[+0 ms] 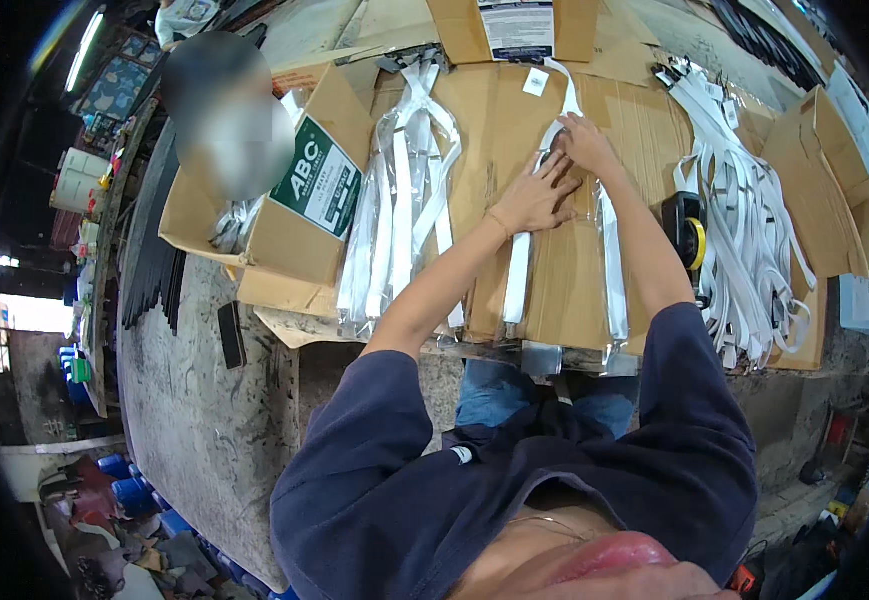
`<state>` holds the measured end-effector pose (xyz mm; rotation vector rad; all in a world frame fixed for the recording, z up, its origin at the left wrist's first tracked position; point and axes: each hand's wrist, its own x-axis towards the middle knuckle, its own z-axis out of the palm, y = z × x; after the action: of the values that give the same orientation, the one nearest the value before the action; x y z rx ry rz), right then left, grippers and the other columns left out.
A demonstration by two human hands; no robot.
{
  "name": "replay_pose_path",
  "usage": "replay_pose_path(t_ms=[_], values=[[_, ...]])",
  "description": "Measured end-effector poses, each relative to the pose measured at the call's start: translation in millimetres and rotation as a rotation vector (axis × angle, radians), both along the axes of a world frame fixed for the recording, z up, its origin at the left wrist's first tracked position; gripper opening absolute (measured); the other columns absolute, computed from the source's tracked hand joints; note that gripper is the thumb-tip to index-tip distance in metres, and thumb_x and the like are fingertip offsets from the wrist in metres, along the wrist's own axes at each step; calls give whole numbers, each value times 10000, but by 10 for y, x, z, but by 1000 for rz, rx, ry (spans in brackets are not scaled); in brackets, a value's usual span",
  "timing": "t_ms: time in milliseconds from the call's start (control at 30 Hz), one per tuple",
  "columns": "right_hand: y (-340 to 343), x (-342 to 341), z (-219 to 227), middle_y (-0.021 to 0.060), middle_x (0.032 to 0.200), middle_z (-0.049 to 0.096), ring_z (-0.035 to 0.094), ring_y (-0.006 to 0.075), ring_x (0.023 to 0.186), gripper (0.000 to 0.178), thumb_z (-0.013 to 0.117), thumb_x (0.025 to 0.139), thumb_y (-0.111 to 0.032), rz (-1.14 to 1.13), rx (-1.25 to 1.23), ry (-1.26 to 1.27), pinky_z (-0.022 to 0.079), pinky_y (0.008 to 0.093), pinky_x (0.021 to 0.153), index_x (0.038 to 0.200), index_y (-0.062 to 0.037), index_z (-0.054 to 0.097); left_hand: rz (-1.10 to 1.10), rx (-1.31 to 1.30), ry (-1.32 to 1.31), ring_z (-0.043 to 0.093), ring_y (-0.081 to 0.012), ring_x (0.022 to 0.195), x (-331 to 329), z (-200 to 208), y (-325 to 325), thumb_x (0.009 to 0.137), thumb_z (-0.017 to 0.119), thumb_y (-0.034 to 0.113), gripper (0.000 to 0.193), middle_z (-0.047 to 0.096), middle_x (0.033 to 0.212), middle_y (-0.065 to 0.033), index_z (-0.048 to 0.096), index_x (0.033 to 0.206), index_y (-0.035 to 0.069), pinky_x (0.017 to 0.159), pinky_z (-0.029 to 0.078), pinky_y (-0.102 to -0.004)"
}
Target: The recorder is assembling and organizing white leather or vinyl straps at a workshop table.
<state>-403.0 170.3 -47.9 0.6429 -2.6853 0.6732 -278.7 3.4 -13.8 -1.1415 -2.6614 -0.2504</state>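
Note:
A pair of white elastic suspenders [517, 280] lies on brown cardboard in front of me, partly in a clear plastic sleeve [611, 275]. My left hand [537, 192] rests flat across it with the fingers stretched out. Just beyond, my right hand [586, 145] has its fingers closed on the suspenders where the straps come together. My hands hide part of that join. To the left lie several bagged white suspenders [409, 180]. A tangled heap of unbagged white suspenders [744, 220] with dark clips spreads out on the right.
An open carton [299, 245] with a green label stands at the left, holding bagged pieces. Another carton [569, 30] is at the far edge, and a third [824, 185] at the right. A black-and-yellow round tool [689, 235] sits beside the heap. A dark phone-like slab [231, 335] lies left.

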Motion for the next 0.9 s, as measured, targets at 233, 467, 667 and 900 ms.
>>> replay_pose_path(t_ms=[233, 467, 667, 900], values=[[262, -220, -65, 197, 1286, 561, 488, 373, 1230, 418, 564, 901, -267, 32, -358, -224, 379, 439, 1041, 1293, -122, 561, -36, 347, -221, 209, -408, 1413, 551, 114, -65, 898, 556, 450, 631, 246, 1516, -234, 419, 1411, 111, 1143, 213, -501], [37, -211, -40, 237, 1151, 615, 561, 383, 1102, 563, 711, 772, -449, -240, -101, -31, 431, 435, 951, 1163, -51, 643, 9, 37, -235, 171, -426, 1421, 1255, 336, -387, 891, 575, 410, 692, 155, 1547, -231, 338, 1452, 81, 1147, 221, -469], [91, -596, 60, 199, 883, 695, 653, 366, 708, 370, 751, 748, -330, -220, -55, -466, 523, 411, 721, 953, -24, 708, 609, 348, -564, 305, -448, 1329, 1841, 308, -434, 762, 727, 194, 860, 351, 1405, -310, 254, 1456, 10, 1047, 350, -467], [127, -473, 446, 62, 1070, 645, 609, 147, 916, 395, 712, 852, -202, 234, -908, -1109, 520, 336, 774, 1185, -17, 606, 749, 455, -884, 659, -349, 954, 1136, 552, -690, 671, 829, 341, 932, 666, 997, -240, 373, 1373, -67, 833, 510, -385]])
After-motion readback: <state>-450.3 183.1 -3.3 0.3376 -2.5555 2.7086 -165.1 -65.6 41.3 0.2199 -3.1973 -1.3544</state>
